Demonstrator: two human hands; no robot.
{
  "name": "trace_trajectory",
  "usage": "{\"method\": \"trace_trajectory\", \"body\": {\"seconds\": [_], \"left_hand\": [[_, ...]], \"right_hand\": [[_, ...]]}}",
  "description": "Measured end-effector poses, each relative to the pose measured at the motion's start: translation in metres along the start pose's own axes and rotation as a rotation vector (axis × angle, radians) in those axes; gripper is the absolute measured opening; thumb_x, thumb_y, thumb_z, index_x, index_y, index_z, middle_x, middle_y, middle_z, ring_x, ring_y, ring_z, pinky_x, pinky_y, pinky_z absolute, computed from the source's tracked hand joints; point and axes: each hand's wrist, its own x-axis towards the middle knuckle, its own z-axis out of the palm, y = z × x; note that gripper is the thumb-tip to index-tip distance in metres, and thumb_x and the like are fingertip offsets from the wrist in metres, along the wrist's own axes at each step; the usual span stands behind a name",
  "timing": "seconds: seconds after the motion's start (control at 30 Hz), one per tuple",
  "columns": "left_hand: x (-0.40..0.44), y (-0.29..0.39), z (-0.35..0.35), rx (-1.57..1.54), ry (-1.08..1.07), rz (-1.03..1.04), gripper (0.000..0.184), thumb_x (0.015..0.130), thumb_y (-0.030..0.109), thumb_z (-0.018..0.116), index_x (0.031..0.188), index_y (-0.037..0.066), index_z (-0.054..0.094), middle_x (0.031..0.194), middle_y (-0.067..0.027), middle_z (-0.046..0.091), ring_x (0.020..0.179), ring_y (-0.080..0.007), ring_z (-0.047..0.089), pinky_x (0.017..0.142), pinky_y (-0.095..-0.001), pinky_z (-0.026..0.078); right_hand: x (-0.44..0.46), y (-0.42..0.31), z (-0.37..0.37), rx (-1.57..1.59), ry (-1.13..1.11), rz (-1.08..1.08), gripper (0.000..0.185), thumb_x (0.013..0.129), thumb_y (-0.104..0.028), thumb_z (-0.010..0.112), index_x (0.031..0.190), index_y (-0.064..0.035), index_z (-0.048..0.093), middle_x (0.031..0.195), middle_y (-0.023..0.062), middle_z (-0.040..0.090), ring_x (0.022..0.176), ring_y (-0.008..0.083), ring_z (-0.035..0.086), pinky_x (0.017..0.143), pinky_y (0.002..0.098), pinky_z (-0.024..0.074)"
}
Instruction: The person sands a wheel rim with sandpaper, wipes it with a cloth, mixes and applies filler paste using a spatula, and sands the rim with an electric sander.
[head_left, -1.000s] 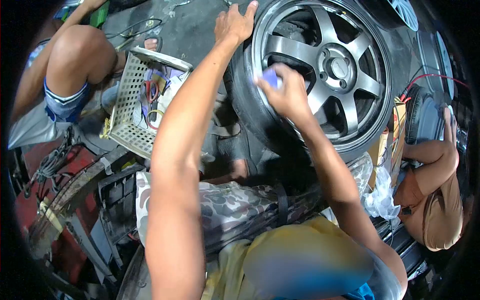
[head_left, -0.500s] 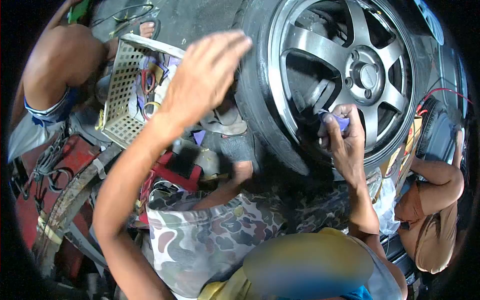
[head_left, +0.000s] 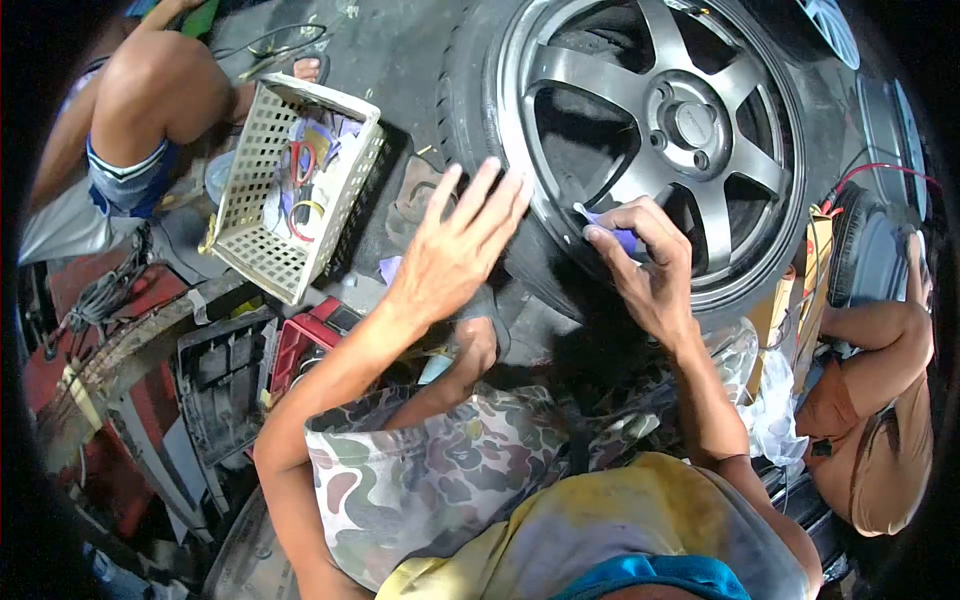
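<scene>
A grey multi-spoke wheel rim (head_left: 640,95) stands before me with its black tyre (head_left: 470,100) around it. Pinched between the thumb and fingers of my right hand (head_left: 650,265) is a small folded purple piece of sandpaper (head_left: 624,238), by the lower left lip of the rim. My left hand (head_left: 465,240) holds nothing. Its fingers are spread and point toward the tyre's left side; whether the fingertips touch the rubber I cannot tell.
Left of the tyre stands a cream plastic basket (head_left: 300,270) with red-handled scissors (head_left: 300,165) and purple scraps. A red case (head_left: 290,350) lies below it. People sit at far left and far right. A clear plastic bag (head_left: 775,410) and another tyre (head_left: 850,235) are at right.
My left hand has come down and its fingers have spread. My right hand has moved from among the spokes to the rim's lower left lip, still gripping the sandpaper. The view has shifted slightly.
</scene>
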Motion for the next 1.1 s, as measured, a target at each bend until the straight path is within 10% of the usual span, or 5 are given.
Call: {"method": "trace_trajectory", "body": {"seconds": [0.27, 0.67, 0.83, 1.1], "left_hand": [[0.031, -0.051, 0.007, 0.192, 0.185, -0.187, 0.055, 0.090, 0.006, 0.057, 0.145, 0.009, 0.057, 0.157, -0.0109, 0.047, 0.147, -0.0360, 0.041, 0.120, -0.0565, 0.031], [0.007, -0.044, 0.007, -0.308, 0.357, -0.446, 0.047, 0.089, -0.006, 0.055, 0.136, 0.000, 0.061, 0.134, -0.0214, 0.059, 0.122, -0.0399, 0.055, 0.108, -0.0486, 0.042], [0.000, -0.043, -0.002, -0.390, 0.334, -0.491, 0.036, 0.098, 0.002, 0.055, 0.132, 0.000, 0.065, 0.129, -0.0206, 0.063, 0.123, -0.0366, 0.060, 0.109, -0.0444, 0.043], [0.002, -0.027, -0.006, -0.693, 0.305, -0.504, 0.022, 0.100, 0.002, 0.059, 0.117, -0.002, 0.072, 0.109, -0.0146, 0.071, 0.101, -0.0241, 0.068, 0.092, -0.0345, 0.052]], "right_hand": [[0.028, -0.019, 0.036, -0.160, 0.208, -0.128, 0.014, 0.086, -0.009, 0.076, 0.093, -0.0004, 0.067, 0.086, 0.0159, 0.064, 0.078, 0.0358, 0.064, 0.074, 0.0450, 0.0511], [0.039, -0.032, 0.064, -0.174, 0.089, 0.022, 0.012, 0.082, -0.002, 0.069, 0.091, 0.0034, 0.065, 0.092, 0.0244, 0.061, 0.082, 0.0453, 0.064, 0.076, 0.0533, 0.0520], [0.080, -0.039, 0.035, -0.117, 0.361, -0.038, 0.014, 0.078, -0.003, 0.074, 0.091, 0.0008, 0.069, 0.081, 0.0181, 0.065, 0.075, 0.0371, 0.067, 0.069, 0.0450, 0.0534], [0.056, -0.026, 0.056, -0.148, 0.116, 0.035, 0.013, 0.077, -0.004, 0.075, 0.088, 0.0017, 0.070, 0.085, 0.0227, 0.066, 0.082, 0.0422, 0.068, 0.074, 0.0484, 0.0538]]}}
